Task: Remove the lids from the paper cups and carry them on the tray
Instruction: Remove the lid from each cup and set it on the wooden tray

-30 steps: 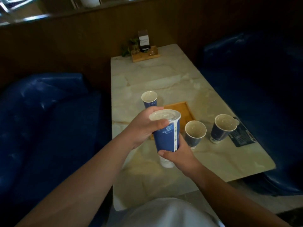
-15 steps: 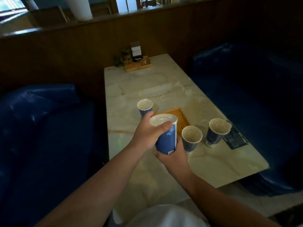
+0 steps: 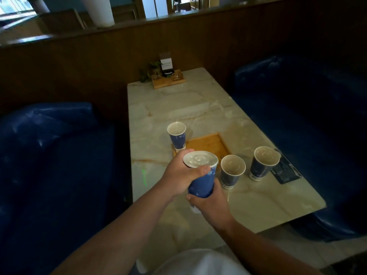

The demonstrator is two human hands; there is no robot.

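A tall blue paper cup [image 3: 202, 183] with a clear plastic lid [image 3: 200, 159] is held above the near part of the marble table [image 3: 178, 108]. My right hand [image 3: 210, 203] grips the cup's lower body from below. My left hand [image 3: 179, 171] wraps the rim, thumb against the lid's edge. Three more blue cups stand on the table: one with a lid [image 3: 176, 135] at the wooden tray's left corner, and two open ones [image 3: 232, 171] [image 3: 263, 162] to the right. The wooden tray [image 3: 208, 144] lies flat with nothing on it.
Blue padded benches [image 3: 49, 155] [image 3: 307, 116] flank the table. A dark card [image 3: 286, 169] lies by the right table edge. A wooden stand with a sign and plant [image 3: 166, 78] sits at the far end against the wood partition.
The camera has tilted up and the view has drawn back. The held cup has sunk a little toward the table, with both hands keeping their grip.
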